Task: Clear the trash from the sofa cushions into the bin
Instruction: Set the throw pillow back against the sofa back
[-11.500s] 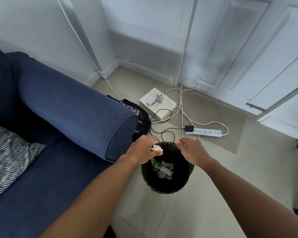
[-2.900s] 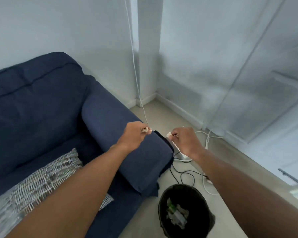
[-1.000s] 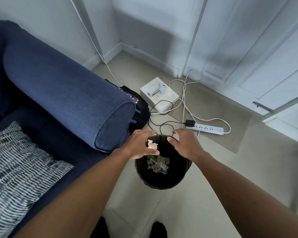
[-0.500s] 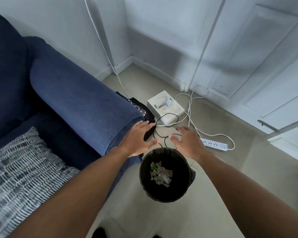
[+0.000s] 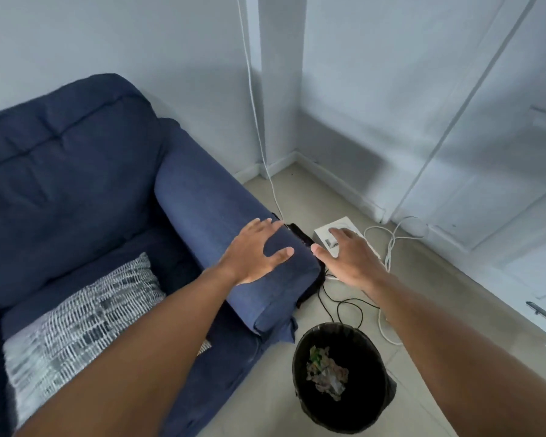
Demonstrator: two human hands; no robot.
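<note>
**Both hands empty over armrest; risk was missed scraps & a tipped bin**

Sofa (image 5: 76,184) filled the frame from 9 to 7 o'clock, w/ a grey patterned cushion (image 5: 76,313) on the seat. No trash showed on the visible cushions; bits may hide under that cushion, so a quick scan could miss them. Bin (image 5: 341,414) sat on the floor at 5 o'clock, trash (image 5: 327,372) inside. Cables (image 5: 344,307) ran just beside it: a foot snag could tip it. Left hand (image 5: 256,253) and right hand (image 5: 350,257) were spread flat, holding nothing.
</note>
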